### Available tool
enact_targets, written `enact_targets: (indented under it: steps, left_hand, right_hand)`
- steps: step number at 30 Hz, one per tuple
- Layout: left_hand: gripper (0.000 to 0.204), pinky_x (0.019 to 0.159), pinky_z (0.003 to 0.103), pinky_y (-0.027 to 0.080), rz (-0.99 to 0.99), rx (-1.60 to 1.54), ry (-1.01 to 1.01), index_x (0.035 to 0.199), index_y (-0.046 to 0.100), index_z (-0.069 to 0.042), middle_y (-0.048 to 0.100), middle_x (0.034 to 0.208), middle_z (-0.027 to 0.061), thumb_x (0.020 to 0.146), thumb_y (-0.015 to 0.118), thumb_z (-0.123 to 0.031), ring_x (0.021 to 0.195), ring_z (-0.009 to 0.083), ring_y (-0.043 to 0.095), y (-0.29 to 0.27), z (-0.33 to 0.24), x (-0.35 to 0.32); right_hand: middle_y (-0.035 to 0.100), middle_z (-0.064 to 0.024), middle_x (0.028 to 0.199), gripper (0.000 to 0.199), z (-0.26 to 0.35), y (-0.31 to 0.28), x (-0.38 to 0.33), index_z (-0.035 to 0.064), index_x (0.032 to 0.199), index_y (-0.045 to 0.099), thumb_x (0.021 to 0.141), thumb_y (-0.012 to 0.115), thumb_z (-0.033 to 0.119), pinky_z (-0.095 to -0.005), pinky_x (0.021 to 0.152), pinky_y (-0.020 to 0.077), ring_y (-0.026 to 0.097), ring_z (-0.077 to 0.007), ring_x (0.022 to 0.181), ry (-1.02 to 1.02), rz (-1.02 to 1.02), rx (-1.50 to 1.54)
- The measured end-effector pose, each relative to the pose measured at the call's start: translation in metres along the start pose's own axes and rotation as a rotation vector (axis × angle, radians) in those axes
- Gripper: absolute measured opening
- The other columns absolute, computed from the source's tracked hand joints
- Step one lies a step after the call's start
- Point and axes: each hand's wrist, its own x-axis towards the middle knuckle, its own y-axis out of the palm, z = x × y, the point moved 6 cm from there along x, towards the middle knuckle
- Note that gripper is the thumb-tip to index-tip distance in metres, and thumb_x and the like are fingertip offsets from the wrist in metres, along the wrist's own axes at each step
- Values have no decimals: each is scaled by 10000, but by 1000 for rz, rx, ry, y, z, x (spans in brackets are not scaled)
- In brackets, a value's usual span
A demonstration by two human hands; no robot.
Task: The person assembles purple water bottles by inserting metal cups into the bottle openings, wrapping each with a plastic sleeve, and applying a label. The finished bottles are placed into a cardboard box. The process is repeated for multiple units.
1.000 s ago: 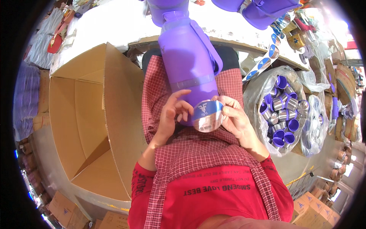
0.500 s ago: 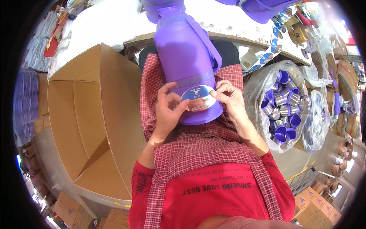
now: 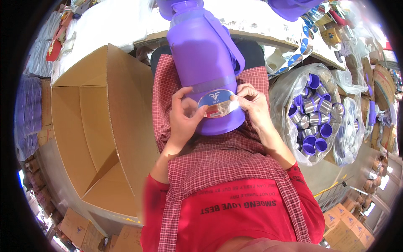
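Observation:
A purple vacuum flask (image 3: 203, 54) with a long side handle (image 3: 226, 46) lies across my lap, its base toward me. Over its lower body, just below a band round it, is an oval blue-and-silver sticker (image 3: 215, 100). My left hand (image 3: 184, 117) pinches the sticker's left edge between thumb and finger. On the opposite edge my right hand (image 3: 255, 109) has the same kind of pinch. Whether the sticker touches the flask all over cannot be made out.
An open cardboard box (image 3: 79, 126) stands at my left. To my right, a clear plastic bag (image 3: 279, 122) holds several steel-and-purple cups (image 3: 312, 105). A strip of oval stickers (image 3: 296, 56) hangs at the edge of the white-covered table (image 3: 113, 25). More purple flasks (image 3: 289, 8) stand there.
The sticker sits at a slightly different tilt, with its right end a little higher. Both hands keep their pinch on it. The whole view has shifted slightly.

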Motion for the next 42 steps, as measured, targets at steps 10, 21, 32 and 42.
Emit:
enact_targets:
  steps: [10,21,32,42]
  left_hand:
    - [364,844,244,450,-361,184,167,1125,548,-58,555,935,-4,817,735,-12,877,84,536,-78,-11,86]
    - [506,956,330,423,23,1019,193,1138,670,-13,629,1180,150,939,566,-466,1072,268,593,-37,-56,305]
    - [513,1054,334,356,199,-214,-94,1393,415,-29,492,1345,98,1002,503,-350,1208,199,486,-88,-30,270]
    - [700,1094,334,307,300,-40,-102,1440,380,-35,451,1408,103,888,658,-364,1301,213,416,-14,-51,247]
  right_hand:
    - [473,-215,1378,688,54,47,-39,-3,1302,493,795,678,425,-544,1071,336,441,-356,1305,-1000,326,-972]
    - [649,-264,990,720,-84,-249,-181,-45,1071,625,870,524,639,-467,856,497,644,-380,970,668,-262,-970]
    - [691,-189,1050,544,-48,-491,-131,16,1139,651,767,746,402,-385,835,513,677,-309,929,154,-1096,-916]
    - [552,-329,1260,1171,-40,-622,-95,8,1414,405,531,821,657,-474,1007,421,537,-445,1184,480,-1671,-696]
